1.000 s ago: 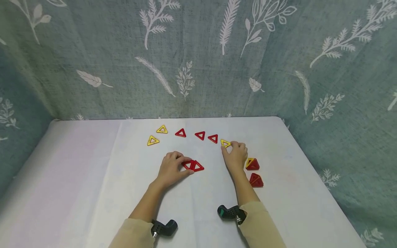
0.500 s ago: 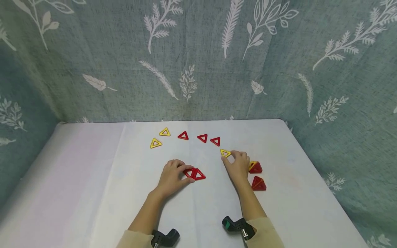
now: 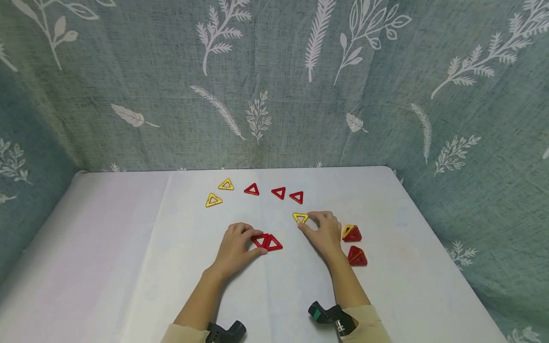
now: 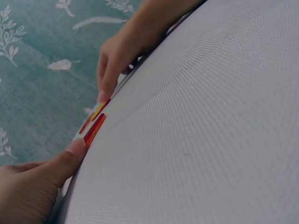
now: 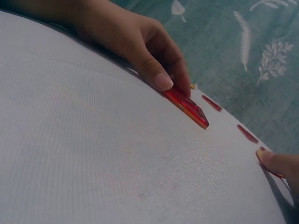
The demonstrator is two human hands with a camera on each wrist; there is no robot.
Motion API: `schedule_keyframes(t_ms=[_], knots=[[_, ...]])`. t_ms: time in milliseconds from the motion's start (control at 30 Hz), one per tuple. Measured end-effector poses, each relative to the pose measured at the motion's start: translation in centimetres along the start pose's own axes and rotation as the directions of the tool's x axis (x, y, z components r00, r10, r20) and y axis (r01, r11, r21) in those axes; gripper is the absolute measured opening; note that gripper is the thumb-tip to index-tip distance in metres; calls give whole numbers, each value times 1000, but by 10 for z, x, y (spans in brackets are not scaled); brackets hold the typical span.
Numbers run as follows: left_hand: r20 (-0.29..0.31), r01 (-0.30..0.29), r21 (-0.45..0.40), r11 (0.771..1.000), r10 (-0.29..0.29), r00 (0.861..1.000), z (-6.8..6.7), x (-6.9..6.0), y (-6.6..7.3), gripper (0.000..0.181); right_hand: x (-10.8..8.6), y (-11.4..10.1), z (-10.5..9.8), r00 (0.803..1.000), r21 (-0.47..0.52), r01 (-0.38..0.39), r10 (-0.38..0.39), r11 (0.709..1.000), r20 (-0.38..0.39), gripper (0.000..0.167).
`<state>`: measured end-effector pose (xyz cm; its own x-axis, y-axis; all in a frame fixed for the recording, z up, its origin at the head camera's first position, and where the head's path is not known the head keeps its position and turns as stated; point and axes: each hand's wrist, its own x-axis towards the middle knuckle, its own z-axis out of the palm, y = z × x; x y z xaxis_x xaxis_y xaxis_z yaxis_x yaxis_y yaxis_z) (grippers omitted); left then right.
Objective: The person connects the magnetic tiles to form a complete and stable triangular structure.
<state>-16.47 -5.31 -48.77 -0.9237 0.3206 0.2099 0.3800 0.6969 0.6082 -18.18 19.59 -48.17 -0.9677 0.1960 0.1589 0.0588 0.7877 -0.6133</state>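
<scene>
In the head view the left hand (image 3: pixel 235 248) grips a pair of red triangles (image 3: pixel 274 243) lying side by side, thumb at the near edge and fingers at the far edge. To its right, the right hand (image 3: pixel 324 233) pinches a yellow triangle (image 3: pixel 306 217) between thumb and fingertips, a short gap from the red pair. The left wrist view shows the red pair (image 4: pixel 96 130) at the left thumb, the yellow piece just beyond. In the right wrist view, the left hand (image 5: pixel 135 44) holds the red pair, with yellow-orange along its lower edge.
Two yellow triangles (image 3: pixel 213 200) and several red triangles (image 3: pixel 251 189) lie across the back of the white table (image 3: pixel 107 247). Right of the right hand are two stacks, one red and yellow (image 3: pixel 352 234), one mostly red (image 3: pixel 357 257). A patterned cloth (image 3: pixel 171 85) hangs behind.
My right hand has drawn the yellow triangle away from the back row, toward the red pair and slightly left. The left hand keeps its grip in nearly the same place; the head view has shifted a little.
</scene>
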Motion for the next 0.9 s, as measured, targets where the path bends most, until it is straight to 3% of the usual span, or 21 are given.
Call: schedule_keyframes(t_ms=[233,433,600,767,900], knots=[[-10,0,-23,1000,0,1000,0,1,0,47,2,2,-5,982,-15,148,-146,989,116,47],[-19,3,-15,1000,-3,1000,1,1,0,47,2,3,-6,960,44,206,-210,978,183,40],[-45,-18,-1,1000,18,999,1,0,1,47,2,3,-4,925,86,309,-321,947,202,31],[-43,-27,13,1000,27,999,1,-1,1,48,0,1,-2,906,96,343,-357,934,227,32],[-28,-21,11,1000,21,999,2,-1,0,48,0,-2,-1,873,116,398,-415,910,255,31]])
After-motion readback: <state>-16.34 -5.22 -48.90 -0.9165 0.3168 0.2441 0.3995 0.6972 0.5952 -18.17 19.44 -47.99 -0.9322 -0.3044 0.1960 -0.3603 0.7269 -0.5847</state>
